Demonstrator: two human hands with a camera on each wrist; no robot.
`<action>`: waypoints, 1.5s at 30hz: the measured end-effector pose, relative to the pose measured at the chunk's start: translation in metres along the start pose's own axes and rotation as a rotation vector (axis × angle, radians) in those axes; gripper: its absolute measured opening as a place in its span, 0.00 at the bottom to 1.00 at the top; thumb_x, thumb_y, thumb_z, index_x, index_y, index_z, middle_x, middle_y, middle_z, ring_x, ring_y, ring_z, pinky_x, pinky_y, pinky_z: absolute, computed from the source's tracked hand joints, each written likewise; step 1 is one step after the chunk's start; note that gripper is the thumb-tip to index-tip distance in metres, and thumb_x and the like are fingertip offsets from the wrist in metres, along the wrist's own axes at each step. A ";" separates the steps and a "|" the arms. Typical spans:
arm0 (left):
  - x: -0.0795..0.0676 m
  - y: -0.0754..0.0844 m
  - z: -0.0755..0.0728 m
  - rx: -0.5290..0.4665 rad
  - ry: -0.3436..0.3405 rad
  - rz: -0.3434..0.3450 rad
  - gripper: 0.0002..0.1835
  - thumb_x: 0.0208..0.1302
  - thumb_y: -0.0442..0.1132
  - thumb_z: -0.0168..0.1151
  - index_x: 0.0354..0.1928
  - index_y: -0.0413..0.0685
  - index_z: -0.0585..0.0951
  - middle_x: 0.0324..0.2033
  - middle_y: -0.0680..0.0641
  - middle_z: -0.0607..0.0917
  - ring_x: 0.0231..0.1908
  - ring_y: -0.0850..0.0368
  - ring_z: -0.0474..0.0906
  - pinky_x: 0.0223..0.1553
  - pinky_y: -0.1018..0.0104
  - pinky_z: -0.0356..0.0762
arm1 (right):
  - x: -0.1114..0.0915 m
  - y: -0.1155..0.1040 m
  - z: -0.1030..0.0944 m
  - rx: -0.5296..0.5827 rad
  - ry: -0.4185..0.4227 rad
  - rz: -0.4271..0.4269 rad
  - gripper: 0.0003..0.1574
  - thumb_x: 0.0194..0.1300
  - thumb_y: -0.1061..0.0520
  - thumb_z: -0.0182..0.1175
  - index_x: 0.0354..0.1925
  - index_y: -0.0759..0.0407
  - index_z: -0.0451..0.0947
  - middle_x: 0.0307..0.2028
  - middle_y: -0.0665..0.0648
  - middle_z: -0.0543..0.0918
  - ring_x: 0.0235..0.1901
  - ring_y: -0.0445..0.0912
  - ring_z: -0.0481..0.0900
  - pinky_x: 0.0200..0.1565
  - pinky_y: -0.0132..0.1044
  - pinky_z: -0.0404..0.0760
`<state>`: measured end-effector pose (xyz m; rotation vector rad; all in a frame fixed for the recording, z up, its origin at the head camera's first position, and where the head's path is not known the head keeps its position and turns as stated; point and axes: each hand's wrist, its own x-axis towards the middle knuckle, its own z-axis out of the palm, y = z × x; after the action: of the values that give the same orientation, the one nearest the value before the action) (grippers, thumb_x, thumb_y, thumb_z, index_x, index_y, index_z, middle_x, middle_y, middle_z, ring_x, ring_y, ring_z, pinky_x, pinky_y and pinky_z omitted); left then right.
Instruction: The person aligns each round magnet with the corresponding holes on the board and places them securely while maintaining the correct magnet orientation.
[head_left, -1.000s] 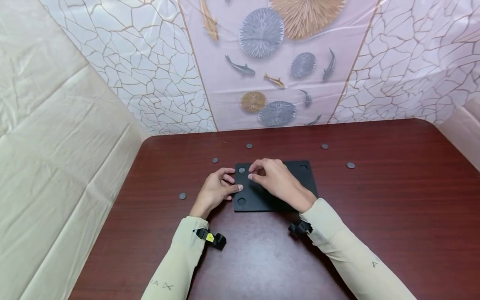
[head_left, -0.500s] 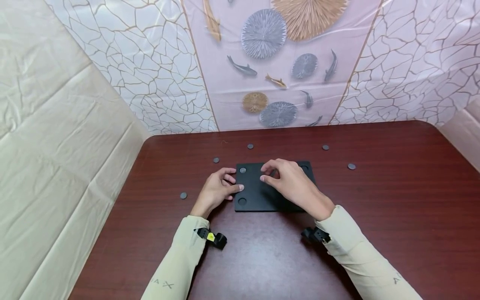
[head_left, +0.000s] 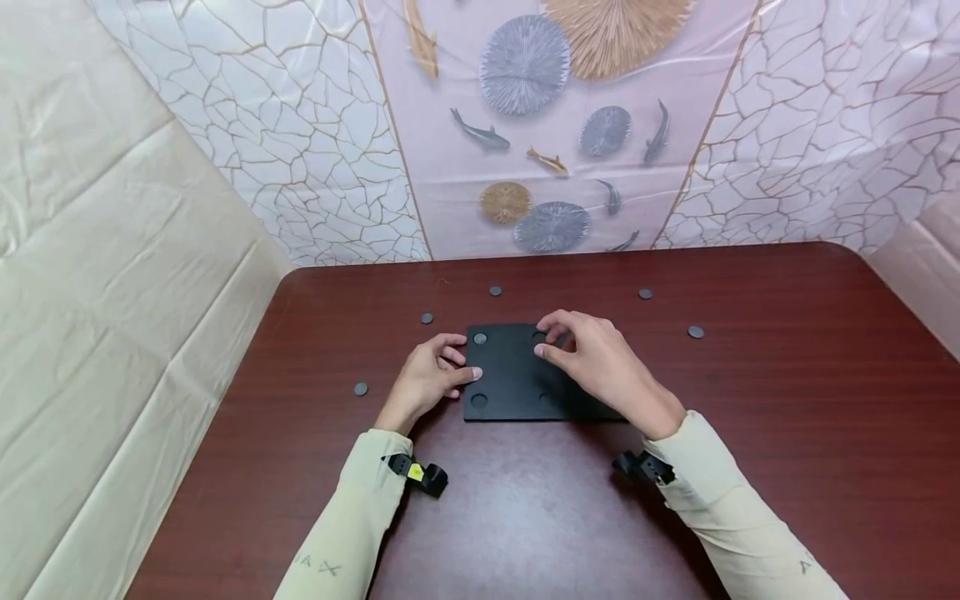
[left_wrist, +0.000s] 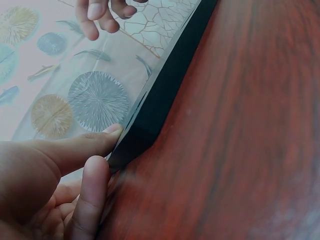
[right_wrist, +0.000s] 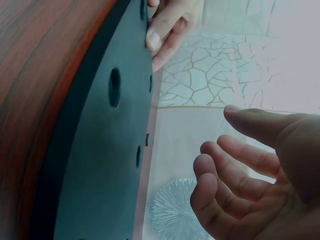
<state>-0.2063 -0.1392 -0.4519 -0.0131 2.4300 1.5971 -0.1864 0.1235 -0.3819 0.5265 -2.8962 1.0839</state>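
Note:
A flat black board (head_left: 510, 375) with round recesses lies on the table. A small grey disc (head_left: 480, 338) sits in its far left recess; the near left recess (head_left: 478, 401) holds nothing. My left hand (head_left: 431, 375) holds the board's left edge, thumb on top and the other fingers along the side. Over the board's far middle recess hovers my right hand (head_left: 600, 358), its fingers loosely bent. In the right wrist view the right thumb (right_wrist: 255, 122) stands apart from the fingers, with nothing between them. The right hand and forearm hide the board's right part.
Several loose grey discs lie around the board: one disc (head_left: 361, 388) at the left, others (head_left: 427, 318) behind it, and another disc (head_left: 696, 332) at the right. A patterned cloth (head_left: 555, 125) hangs behind the brown table (head_left: 510, 517); a pale cloth (head_left: 135, 250) hangs at the left.
My right hand has moved right, from beside the far left recess to the far middle one. The left hand keeps its place on the board's edge.

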 end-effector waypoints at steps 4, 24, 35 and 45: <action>-0.001 -0.002 0.001 0.002 0.004 -0.005 0.32 0.64 0.38 0.78 0.69 0.51 0.78 0.46 0.45 0.81 0.36 0.53 0.80 0.32 0.63 0.87 | 0.000 0.004 -0.001 -0.008 -0.006 0.009 0.19 0.74 0.54 0.69 0.58 0.60 0.82 0.44 0.57 0.88 0.38 0.48 0.83 0.40 0.44 0.81; 0.002 0.001 -0.002 0.017 -0.004 0.005 0.31 0.65 0.37 0.77 0.69 0.51 0.78 0.47 0.44 0.81 0.36 0.53 0.79 0.33 0.63 0.87 | 0.006 0.017 -0.012 -0.022 -0.020 0.067 0.21 0.74 0.54 0.68 0.61 0.59 0.80 0.49 0.61 0.87 0.42 0.52 0.83 0.43 0.48 0.82; 0.003 -0.001 0.003 0.008 -0.008 -0.001 0.32 0.64 0.36 0.77 0.69 0.51 0.78 0.47 0.44 0.81 0.35 0.54 0.79 0.32 0.64 0.86 | 0.003 0.025 -0.019 -0.026 -0.024 0.092 0.22 0.75 0.53 0.67 0.62 0.60 0.80 0.51 0.62 0.86 0.45 0.54 0.84 0.46 0.50 0.82; 0.000 0.001 0.002 0.018 -0.004 -0.008 0.31 0.64 0.36 0.78 0.69 0.52 0.78 0.47 0.44 0.81 0.36 0.53 0.79 0.32 0.63 0.87 | 0.004 0.029 -0.033 -0.020 0.006 0.091 0.21 0.75 0.55 0.67 0.62 0.61 0.79 0.51 0.63 0.86 0.46 0.56 0.84 0.47 0.52 0.81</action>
<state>-0.2062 -0.1368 -0.4518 -0.0168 2.4376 1.5705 -0.2030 0.1642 -0.3749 0.3940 -2.9483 1.0636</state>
